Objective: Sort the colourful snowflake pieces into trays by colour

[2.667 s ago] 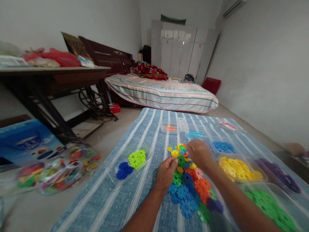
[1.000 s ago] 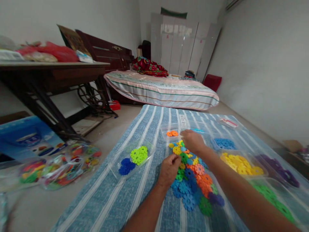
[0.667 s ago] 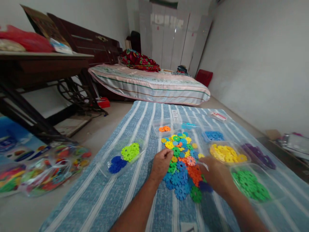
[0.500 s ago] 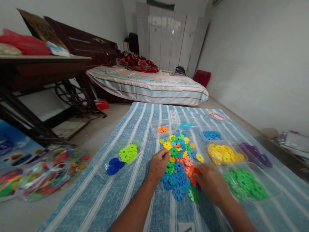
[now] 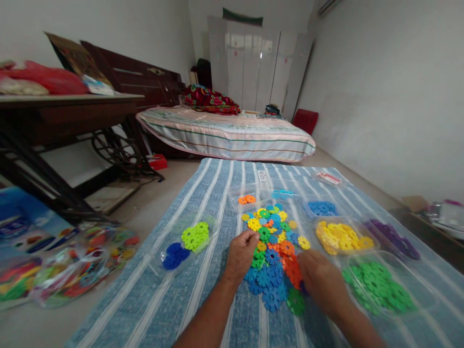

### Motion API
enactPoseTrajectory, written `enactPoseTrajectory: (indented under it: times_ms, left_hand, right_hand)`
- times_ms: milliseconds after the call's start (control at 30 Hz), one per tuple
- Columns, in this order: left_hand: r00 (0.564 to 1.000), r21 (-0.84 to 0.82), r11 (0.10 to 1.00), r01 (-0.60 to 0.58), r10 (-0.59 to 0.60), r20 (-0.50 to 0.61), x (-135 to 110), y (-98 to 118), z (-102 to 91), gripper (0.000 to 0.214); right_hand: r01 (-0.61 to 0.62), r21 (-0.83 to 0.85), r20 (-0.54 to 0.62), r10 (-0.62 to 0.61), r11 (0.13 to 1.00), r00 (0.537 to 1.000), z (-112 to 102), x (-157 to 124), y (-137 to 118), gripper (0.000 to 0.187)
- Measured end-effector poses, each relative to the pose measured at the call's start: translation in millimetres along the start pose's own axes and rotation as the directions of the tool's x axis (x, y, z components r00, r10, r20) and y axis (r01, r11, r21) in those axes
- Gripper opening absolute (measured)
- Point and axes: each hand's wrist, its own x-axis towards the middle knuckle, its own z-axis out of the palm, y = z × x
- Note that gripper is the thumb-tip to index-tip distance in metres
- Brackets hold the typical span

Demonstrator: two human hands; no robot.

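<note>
A heap of flat, toothed plastic discs (image 5: pixel 275 251) in many colours lies on a blue striped mat (image 5: pixel 217 193). My left hand (image 5: pixel 241 253) rests at the heap's left edge, fingers curled into a loose pinch beside green and yellow discs. My right hand (image 5: pixel 319 280) lies palm down on the heap's lower right side, its fingers bent onto orange discs; what is under them is hidden. Clear tubs hold sorted discs: orange (image 5: pixel 245 199), light blue (image 5: pixel 282 194), blue (image 5: pixel 321 209), yellow (image 5: pixel 340 237), purple (image 5: pixel 393 239), green (image 5: pixel 377 285). A clear tray to the left (image 5: pixel 188 239) holds lime and dark blue discs.
Bags of mixed discs (image 5: pixel 72 263) and a blue box (image 5: pixel 21 224) lie on the floor at left. A dark table with iron legs (image 5: pixel 65 121) stands behind them. A mattress (image 5: pixel 224 133) lies beyond the mat, with a wardrobe (image 5: pixel 253 67) at the back wall.
My right hand came back from the far end of the heap, by the orange tub, to its near right side. My left hand stayed at the left edge. The view shifted slightly.
</note>
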Motion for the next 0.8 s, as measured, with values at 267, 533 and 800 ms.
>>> enactPoseTrajectory:
  times_ms: [267,533,800]
  left_hand:
    - [1.0,0.015,1.0,0.012,-0.012,0.003,0,0,0.4,0.028]
    - [0.999,-0.046,0.998,0.04,-0.04,0.017,0,-7,3.1,0.026]
    - [1.0,-0.021,1.0,0.011,-0.011,0.004,1,-2,2.1,0.024]
  right_hand:
    - [0.104,-0.049,-0.101,-0.108,0.993,0.989,-32,109,-23,0.029]
    - [0.026,0.07,-0.203,-0.011,0.997,0.979,-34,147,-34,0.026]
    - [0.002,0.178,-0.048,0.007,0.984,0.999,6,56,2,0.023]
